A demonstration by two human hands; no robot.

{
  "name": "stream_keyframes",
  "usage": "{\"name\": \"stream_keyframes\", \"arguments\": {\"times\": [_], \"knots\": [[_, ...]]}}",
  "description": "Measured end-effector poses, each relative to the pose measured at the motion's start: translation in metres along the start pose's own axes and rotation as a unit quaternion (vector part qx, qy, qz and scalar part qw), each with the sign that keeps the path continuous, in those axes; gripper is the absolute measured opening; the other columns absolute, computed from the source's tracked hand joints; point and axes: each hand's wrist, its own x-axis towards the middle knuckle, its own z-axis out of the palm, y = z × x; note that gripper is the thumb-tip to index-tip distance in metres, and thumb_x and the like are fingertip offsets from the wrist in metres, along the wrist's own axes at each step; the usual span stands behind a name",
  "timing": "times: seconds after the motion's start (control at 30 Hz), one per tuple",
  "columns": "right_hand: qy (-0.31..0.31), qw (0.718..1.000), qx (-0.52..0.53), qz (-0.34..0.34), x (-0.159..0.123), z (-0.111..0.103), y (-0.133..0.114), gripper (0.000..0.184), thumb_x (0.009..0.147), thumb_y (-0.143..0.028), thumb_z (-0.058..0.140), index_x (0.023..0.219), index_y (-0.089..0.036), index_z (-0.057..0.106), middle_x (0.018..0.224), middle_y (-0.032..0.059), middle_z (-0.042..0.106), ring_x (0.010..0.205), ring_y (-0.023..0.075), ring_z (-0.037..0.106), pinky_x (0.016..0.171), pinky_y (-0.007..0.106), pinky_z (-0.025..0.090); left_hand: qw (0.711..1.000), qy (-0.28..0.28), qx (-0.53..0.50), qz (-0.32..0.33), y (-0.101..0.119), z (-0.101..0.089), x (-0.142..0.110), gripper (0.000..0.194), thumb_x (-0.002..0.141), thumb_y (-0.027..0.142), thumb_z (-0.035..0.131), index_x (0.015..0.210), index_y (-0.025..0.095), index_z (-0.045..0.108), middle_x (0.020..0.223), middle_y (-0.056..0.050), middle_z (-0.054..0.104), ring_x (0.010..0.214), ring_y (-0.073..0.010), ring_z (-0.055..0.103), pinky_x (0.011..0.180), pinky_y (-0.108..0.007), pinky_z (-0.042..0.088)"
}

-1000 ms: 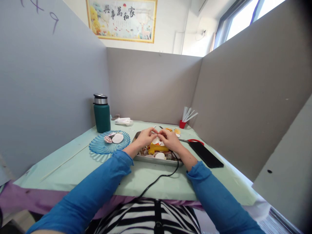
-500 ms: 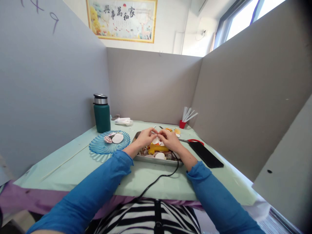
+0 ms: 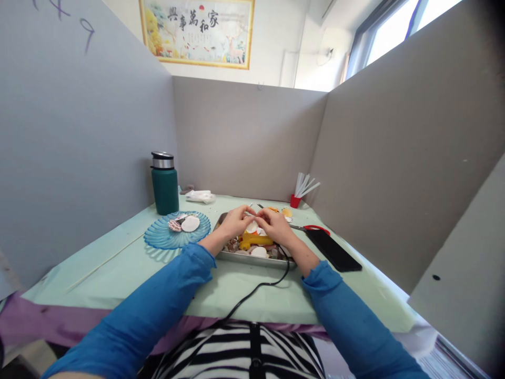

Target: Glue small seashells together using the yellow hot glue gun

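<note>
Over a metal tray [image 3: 248, 258], my left hand [image 3: 235, 222] and my right hand [image 3: 273, 223] meet at the fingertips. Both are pinched closed on something small that I cannot make out. Just below the fingertips shows a white round piece [image 3: 251, 227]. In the tray lies a yellow glue gun [image 3: 256, 240], its black cord [image 3: 260, 286] running over the front edge toward me. Another white disc [image 3: 259, 252] rests near the tray's front wall among shell-like bits. My hands hide the tray's middle and back.
To the left, a blue scalloped plate [image 3: 158, 237] bears shells and a white disc. Behind it stands a green bottle [image 3: 165, 189]. At the right are a black phone [image 3: 335, 252], red-handled scissors [image 3: 317, 229] and a red cup [image 3: 295, 201] of white sticks. Grey partitions enclose the table.
</note>
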Motion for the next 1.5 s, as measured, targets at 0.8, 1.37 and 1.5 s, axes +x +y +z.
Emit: {"name": "stream_keyframes", "arguments": {"times": [0.8,1.37,1.5], "knots": [[0.012,1.000,0.014,-0.014,0.0001,-0.0042,-0.0068,0.018,0.086,-0.033,0.052,0.080,-0.018,0.061,0.071,0.0018,0.064,0.061,0.0128,0.054,0.057,0.023,0.036,0.998,-0.015,-0.058,-0.025,-0.0018,0.0015,0.0009,0.021,0.083,0.034,0.048,0.091,0.016,0.055,0.054,0.004,0.053,0.037,-0.0087,0.051,0.037,-0.017,0.034],[0.019,0.999,0.022,-0.016,-0.0004,-0.0037,-0.0064,0.018,0.087,-0.034,0.051,0.088,-0.018,0.060,0.068,0.0001,0.062,0.060,0.0121,0.053,0.057,0.023,0.036,0.997,-0.012,-0.073,-0.004,0.0017,-0.0004,-0.0008,0.020,0.083,0.033,0.050,0.092,0.016,0.055,0.051,0.005,0.052,0.037,-0.0082,0.051,0.037,-0.015,0.033],[0.017,0.999,0.028,-0.015,-0.0005,-0.0042,-0.0065,0.018,0.087,-0.034,0.051,0.086,-0.018,0.060,0.070,0.0007,0.063,0.061,0.0123,0.054,0.058,0.023,0.037,0.998,-0.014,-0.065,0.004,0.0012,-0.0007,-0.0010,0.021,0.083,0.034,0.050,0.092,0.016,0.055,0.053,0.004,0.053,0.038,-0.0083,0.051,0.037,-0.016,0.033]]}}
